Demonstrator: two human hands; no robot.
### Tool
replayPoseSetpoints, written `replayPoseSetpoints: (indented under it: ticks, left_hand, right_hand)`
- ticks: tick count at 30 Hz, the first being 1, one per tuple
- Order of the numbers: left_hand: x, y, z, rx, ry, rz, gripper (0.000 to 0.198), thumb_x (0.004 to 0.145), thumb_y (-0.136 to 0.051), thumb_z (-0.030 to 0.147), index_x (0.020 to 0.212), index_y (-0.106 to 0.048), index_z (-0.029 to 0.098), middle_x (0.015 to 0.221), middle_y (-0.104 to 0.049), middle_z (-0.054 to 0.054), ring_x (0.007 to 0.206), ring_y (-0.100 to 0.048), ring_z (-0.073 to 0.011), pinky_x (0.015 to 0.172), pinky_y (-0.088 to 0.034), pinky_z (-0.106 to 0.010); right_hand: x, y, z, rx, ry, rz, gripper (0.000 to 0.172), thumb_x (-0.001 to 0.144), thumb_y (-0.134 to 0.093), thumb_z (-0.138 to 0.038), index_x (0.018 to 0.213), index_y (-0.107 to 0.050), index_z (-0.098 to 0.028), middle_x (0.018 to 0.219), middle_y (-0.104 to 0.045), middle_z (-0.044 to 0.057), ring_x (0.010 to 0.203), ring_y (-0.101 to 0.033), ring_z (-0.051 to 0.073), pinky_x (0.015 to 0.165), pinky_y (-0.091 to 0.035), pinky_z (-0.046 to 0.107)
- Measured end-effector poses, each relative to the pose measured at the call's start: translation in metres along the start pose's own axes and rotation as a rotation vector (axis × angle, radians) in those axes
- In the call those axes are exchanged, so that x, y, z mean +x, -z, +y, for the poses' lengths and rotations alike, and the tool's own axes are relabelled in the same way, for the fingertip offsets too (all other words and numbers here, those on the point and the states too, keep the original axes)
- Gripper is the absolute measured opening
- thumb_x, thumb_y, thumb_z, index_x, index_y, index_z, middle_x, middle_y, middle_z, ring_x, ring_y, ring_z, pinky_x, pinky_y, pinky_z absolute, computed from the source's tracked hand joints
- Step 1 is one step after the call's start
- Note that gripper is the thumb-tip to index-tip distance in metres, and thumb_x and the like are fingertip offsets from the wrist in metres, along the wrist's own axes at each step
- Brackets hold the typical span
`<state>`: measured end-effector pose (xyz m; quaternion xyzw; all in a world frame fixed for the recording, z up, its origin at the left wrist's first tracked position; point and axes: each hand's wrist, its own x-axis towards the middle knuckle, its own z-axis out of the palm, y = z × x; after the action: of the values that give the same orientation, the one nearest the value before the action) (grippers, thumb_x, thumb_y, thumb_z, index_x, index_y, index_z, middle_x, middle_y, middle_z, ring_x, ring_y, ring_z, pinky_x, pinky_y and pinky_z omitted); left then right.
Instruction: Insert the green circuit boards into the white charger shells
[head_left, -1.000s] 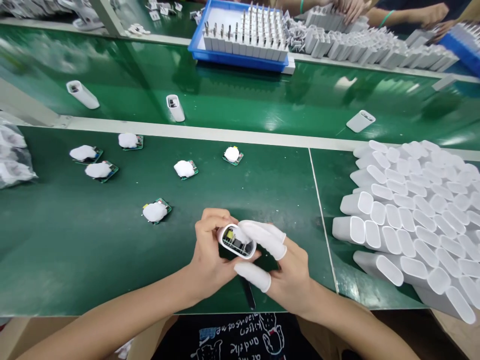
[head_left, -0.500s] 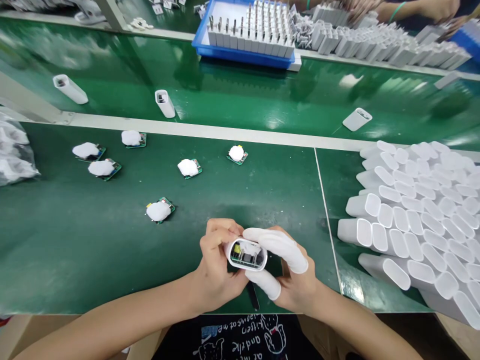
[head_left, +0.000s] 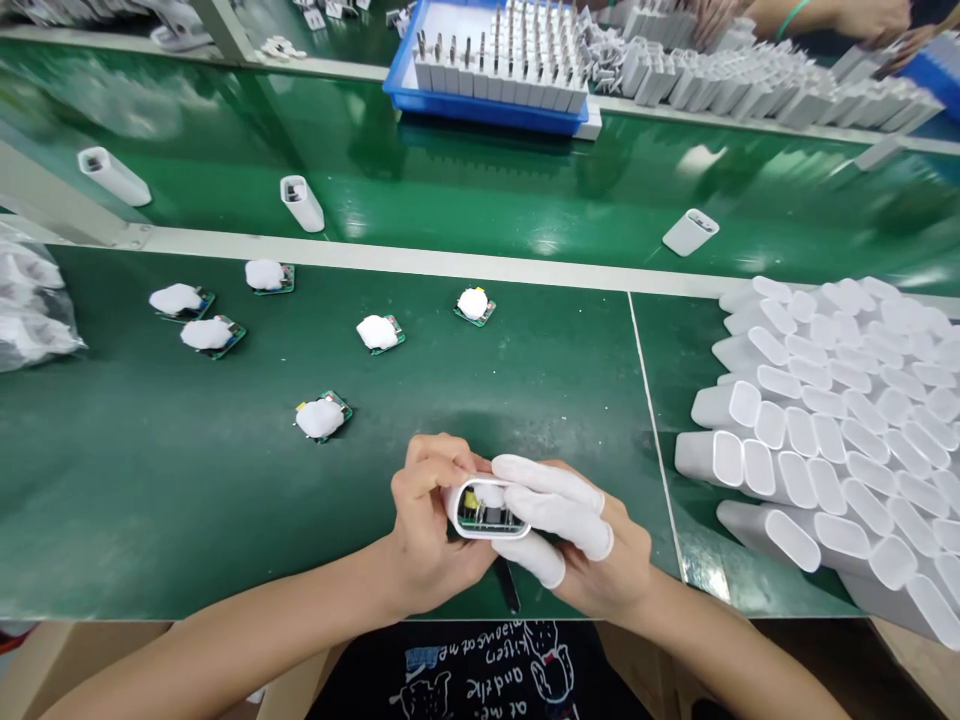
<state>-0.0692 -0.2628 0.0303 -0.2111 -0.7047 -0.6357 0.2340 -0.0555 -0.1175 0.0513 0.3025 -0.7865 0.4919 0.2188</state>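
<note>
Nearest us, just in from the front edge of the bench point(head_left: 150, 480), lies a dark stick point(head_left: 507, 585), partly hidden by the hands. Above it, the white casing point(head_left: 452, 508) sits between both hands, mouth tipped up toward us. Key relation: the mouth's long axis runs left to right, and a white-covered fingertip point(head_left: 521, 503) of the right hand point(head_left: 600, 565) overlaps its right end, so we call that hand nearer the circuit board point(head_left: 487, 513) inside (pressing or just covering, we can't tell). The left hand point(head_left: 435, 530) grips the casing's left side, fingers curled; the right pinches the right end, thumb below, fingers above.

Farther out, we log loose boards point(head_left: 321, 416) under white blobs, left and centre, and stacked casings point(head_left: 810, 430) well right. Past the rail point(head_left: 420, 261): three more casings point(head_left: 303, 205), blue tray point(head_left: 487, 110), co-worker's hand point(head_left: 716, 15).
</note>
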Motion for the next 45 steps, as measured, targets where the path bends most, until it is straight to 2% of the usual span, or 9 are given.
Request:
replayPoseSetpoints:
  ticks: [5, 7, 10, 14, 16, 19, 22, 34, 45]
  left_hand:
    - [0.005, 0.004, 0.000, -0.026, 0.070, -0.029, 0.046, 0.066, -0.076, 0.005, 0.090, -0.041, 0.023, 0.089, -0.044, 0.003, 0.074, -0.062, -0.0100, 0.061, -0.056, -0.024]
    - [0.013, 0.008, 0.000, -0.051, 0.141, -0.049, 0.044, 0.069, -0.076, 0.006, 0.090, -0.041, 0.022, 0.093, -0.047, 0.003, 0.078, -0.067, -0.0122, 0.067, -0.059, -0.027]
    - [0.026, 0.016, -0.003, -0.015, 0.198, 0.011, 0.039, 0.073, -0.073, 0.004, 0.092, -0.044, 0.021, 0.097, -0.058, -0.001, 0.083, -0.070, -0.0152, 0.075, -0.060, -0.032]
    - [0.037, 0.023, -0.007, 0.120, 0.093, 0.055, 0.037, 0.072, -0.074, 0.004, 0.093, -0.048, 0.020, 0.087, -0.064, 0.000, 0.083, -0.068, -0.0143, 0.073, -0.058, -0.029]
    - [0.037, 0.024, -0.008, 0.162, 0.032, 0.009, 0.037, 0.071, -0.075, 0.006, 0.093, -0.049, 0.020, 0.086, -0.064, 0.000, 0.081, -0.068, -0.0137, 0.069, -0.057, -0.026]
    - [0.033, 0.023, -0.008, 0.229, -0.018, -0.065, 0.037, 0.071, -0.075, 0.006, 0.095, -0.050, 0.021, 0.086, -0.064, 0.000, 0.080, -0.067, -0.0133, 0.064, -0.055, -0.023]
    - [0.029, 0.022, -0.010, 0.277, -0.041, -0.123, 0.037, 0.072, -0.072, 0.004, 0.096, -0.050, 0.020, 0.086, -0.065, -0.001, 0.081, -0.067, -0.0130, 0.065, -0.055, -0.022]
    - [0.028, 0.024, -0.016, 0.626, -0.337, -0.242, 0.026, 0.075, -0.060, -0.001, 0.093, -0.052, 0.016, 0.085, -0.069, -0.009, 0.077, -0.067, -0.0208, 0.062, -0.055, -0.030]
    - [0.028, 0.023, -0.017, 0.737, -0.361, -0.273, 0.026, 0.074, -0.059, -0.001, 0.092, -0.051, 0.017, 0.084, -0.069, -0.010, 0.076, -0.066, -0.0219, 0.060, -0.053, -0.031]
  right_hand:
    - [0.003, 0.006, 0.006, 0.162, -0.152, 0.020, 0.029, 0.093, -0.059, -0.032, 0.118, -0.052, -0.019, 0.111, -0.068, 0.014, 0.096, -0.069, 0.020, 0.080, -0.060, 0.035]
    - [0.005, 0.009, 0.008, 0.096, -0.183, 0.012, 0.029, 0.094, -0.054, -0.045, 0.106, -0.054, -0.019, 0.098, -0.070, 0.010, 0.081, -0.069, 0.021, 0.070, -0.059, 0.038]
    - [0.004, 0.003, 0.006, -0.333, -0.140, -0.238, 0.038, 0.091, -0.052, -0.051, 0.078, -0.059, -0.016, 0.063, -0.063, 0.006, 0.058, -0.061, 0.022, 0.047, -0.047, 0.033]
    - [-0.001, -0.010, 0.003, -0.689, -0.146, -0.539, 0.015, 0.082, -0.058, -0.023, 0.072, -0.061, -0.013, 0.062, -0.062, 0.008, 0.059, -0.062, 0.025, 0.043, -0.042, 0.031]
    - [0.001, -0.004, 0.005, -0.577, -0.238, -0.495, 0.008, 0.082, -0.054, -0.013, 0.077, -0.061, -0.015, 0.067, -0.066, 0.006, 0.060, -0.064, 0.021, 0.049, -0.047, 0.029]
    - [0.010, 0.017, 0.007, -0.315, -0.391, -0.209, 0.004, 0.087, -0.054, -0.015, 0.088, -0.057, -0.018, 0.071, -0.067, 0.001, 0.058, -0.064, 0.014, 0.056, -0.051, 0.024]
    - [0.016, 0.032, 0.003, -0.208, -0.366, -0.054, 0.007, 0.087, -0.057, -0.015, 0.089, -0.056, -0.021, 0.070, -0.065, -0.004, 0.052, -0.059, 0.008, 0.052, -0.047, 0.019]
    - [0.014, 0.023, -0.005, -0.349, -0.331, -0.159, 0.009, 0.088, -0.053, -0.016, 0.089, -0.062, -0.015, 0.053, -0.056, -0.006, 0.040, -0.046, 0.007, 0.043, -0.039, 0.019]
    - [0.014, 0.021, -0.004, -0.461, -0.350, -0.193, 0.016, 0.090, -0.050, -0.018, 0.085, -0.064, -0.014, 0.050, -0.056, -0.004, 0.039, -0.046, 0.008, 0.042, -0.037, 0.019]
